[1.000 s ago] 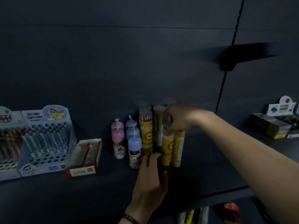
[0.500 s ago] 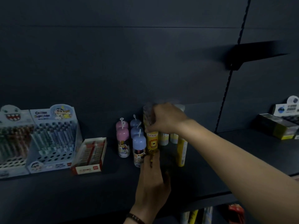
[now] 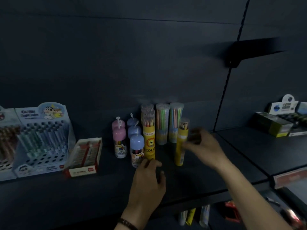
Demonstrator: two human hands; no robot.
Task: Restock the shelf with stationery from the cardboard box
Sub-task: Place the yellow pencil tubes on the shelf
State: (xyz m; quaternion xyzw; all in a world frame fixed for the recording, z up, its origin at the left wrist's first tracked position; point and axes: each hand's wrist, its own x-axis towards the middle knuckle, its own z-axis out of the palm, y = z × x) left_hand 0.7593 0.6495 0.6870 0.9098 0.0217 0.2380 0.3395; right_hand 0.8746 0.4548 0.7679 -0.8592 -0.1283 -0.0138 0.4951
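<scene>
On the dark shelf (image 3: 216,171) stands a yellow lion-print tube of coloured pencils (image 3: 149,143), with more such tubes lined up behind it. My left hand (image 3: 147,180) rests in front of it, fingertips touching its base, holding nothing. To the right stands a slimmer yellow pencil tube (image 3: 180,146) on its own. My right hand (image 3: 203,146) is blurred beside it, fingers spread toward the tube's side. Two clear tubes of pastel pencils (image 3: 169,123) stand at the back. The cardboard box is out of view.
Pink-capped (image 3: 119,136) and blue-capped bottles (image 3: 136,143) stand left of the tubes. Further left are a red-and-white box (image 3: 83,156) and a cartoon pen display (image 3: 41,138). Boxed goods (image 3: 274,127) sit far right. A bracket (image 3: 235,53) juts from the wall. More stock (image 3: 192,213) shows on the lower shelf.
My right hand has let go of the tube tops and moved right and down, beside the slim yellow tube. The clear pastel tubes are now uncovered. My left hand stays at the tubes' base.
</scene>
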